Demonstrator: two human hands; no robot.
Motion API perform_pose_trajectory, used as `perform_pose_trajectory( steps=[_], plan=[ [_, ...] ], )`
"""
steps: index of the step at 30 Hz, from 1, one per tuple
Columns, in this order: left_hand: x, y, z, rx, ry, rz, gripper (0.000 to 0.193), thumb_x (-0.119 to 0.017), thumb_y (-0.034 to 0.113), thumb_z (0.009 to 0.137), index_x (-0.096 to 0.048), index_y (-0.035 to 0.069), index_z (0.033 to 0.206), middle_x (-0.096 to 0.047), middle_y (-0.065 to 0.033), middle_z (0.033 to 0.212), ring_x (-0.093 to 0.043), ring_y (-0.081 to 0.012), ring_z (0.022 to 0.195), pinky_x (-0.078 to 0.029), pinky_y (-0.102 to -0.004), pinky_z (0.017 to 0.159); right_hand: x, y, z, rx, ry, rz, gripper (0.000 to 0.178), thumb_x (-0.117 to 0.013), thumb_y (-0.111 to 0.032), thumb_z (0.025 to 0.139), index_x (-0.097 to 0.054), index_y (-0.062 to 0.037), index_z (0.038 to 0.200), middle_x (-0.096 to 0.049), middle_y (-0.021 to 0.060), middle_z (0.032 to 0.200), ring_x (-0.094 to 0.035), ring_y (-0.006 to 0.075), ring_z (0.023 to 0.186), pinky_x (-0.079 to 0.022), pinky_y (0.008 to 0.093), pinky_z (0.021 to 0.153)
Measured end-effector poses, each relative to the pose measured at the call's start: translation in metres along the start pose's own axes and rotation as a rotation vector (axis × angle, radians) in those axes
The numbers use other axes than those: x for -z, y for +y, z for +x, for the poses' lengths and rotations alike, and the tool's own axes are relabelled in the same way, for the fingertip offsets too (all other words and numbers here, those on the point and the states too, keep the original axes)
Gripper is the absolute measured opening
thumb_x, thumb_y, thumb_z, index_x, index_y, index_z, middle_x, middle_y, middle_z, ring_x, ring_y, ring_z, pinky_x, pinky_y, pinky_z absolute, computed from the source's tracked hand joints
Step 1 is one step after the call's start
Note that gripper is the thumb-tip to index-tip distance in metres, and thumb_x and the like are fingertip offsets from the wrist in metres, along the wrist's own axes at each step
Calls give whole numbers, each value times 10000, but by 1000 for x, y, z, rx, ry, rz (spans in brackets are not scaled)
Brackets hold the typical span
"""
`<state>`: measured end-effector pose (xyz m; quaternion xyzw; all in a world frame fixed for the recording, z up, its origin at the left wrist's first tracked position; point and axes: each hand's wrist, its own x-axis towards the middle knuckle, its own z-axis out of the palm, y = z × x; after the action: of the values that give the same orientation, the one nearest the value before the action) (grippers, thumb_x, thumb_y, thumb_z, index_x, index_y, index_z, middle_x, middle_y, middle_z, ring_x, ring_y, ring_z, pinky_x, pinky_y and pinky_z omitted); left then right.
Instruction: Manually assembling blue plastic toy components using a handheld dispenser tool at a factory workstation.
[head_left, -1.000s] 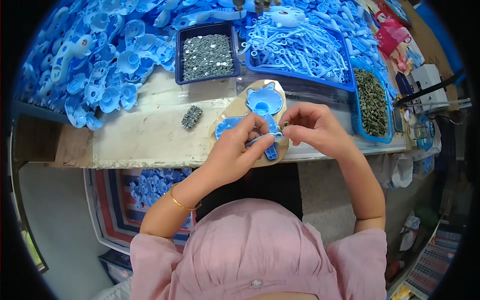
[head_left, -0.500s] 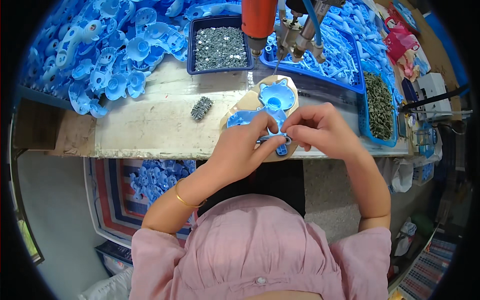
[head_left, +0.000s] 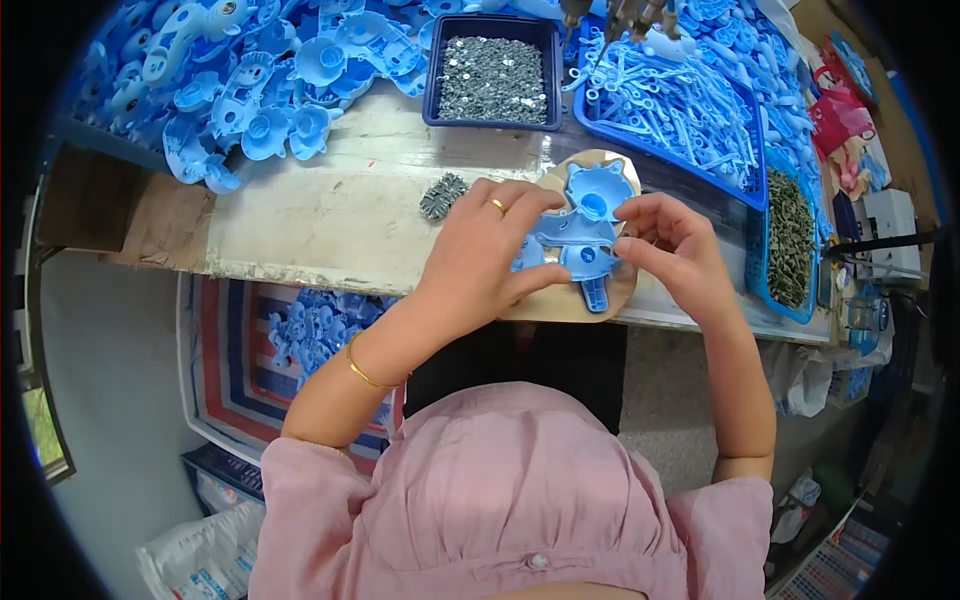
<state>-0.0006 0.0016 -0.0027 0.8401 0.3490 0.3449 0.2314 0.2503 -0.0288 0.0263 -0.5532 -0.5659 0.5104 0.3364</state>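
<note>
A blue plastic toy shell (head_left: 600,185) lies hollow side up on a tan fixture board (head_left: 612,295) at the table's front edge. A slim blue plastic rod (head_left: 578,241) lies across its middle. My left hand (head_left: 485,250) rests at the shell's left side, thumb and index finger spread apart around it, with nothing visible between them. My right hand (head_left: 680,255) is at the shell's right edge, fingers curved, with a gap between thumb and index fingertip. Whether these fingertips press on the shell cannot be made out.
A small clump of grey metal pieces (head_left: 442,196) lies left of the board. Behind stand a dark blue tray of small metal parts (head_left: 495,80), a blue basket of rods (head_left: 665,110) and a basket of screws (head_left: 787,235). Blue shells (head_left: 320,60) heap up far left; tool tips (head_left: 620,15) hang above.
Both hands have parted from their pinch on the small rod, which now lies across the shell. The view has shifted, so the trays sit farther right and higher.
</note>
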Motion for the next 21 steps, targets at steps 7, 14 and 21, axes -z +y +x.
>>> perform_pose_trajectory(
  steps=[7,14,21],
  plan=[
    [-6,-11,-6,54,-45,109,436,-819,199,751,-634,85,1129,-615,-94,1084,-569,-310,1026,-473,-418,869,-11,14,15,-134,-11,-7,294,-769,-42,852,-647,-2,1116,-673,24,912,-620,59,785,-488,203,696],
    [-7,-10,-4,70,-46,128,305,-803,148,748,-647,90,1004,-610,-63,1043,-574,-286,974,-479,-404,832,-12,1,19,-149,-18,-120,273,-756,-26,846,-653,12,1096,-683,34,884,-616,50,757,-484,207,659],
    [-7,-8,-1,68,-59,158,230,-819,140,716,-675,101,891,-626,-43,1028,-586,-270,937,-494,-398,807,-7,-11,27,-72,-211,-377,176,-736,1,822,-699,10,994,-723,78,864,-648,83,735,-493,244,646]
  ],
)
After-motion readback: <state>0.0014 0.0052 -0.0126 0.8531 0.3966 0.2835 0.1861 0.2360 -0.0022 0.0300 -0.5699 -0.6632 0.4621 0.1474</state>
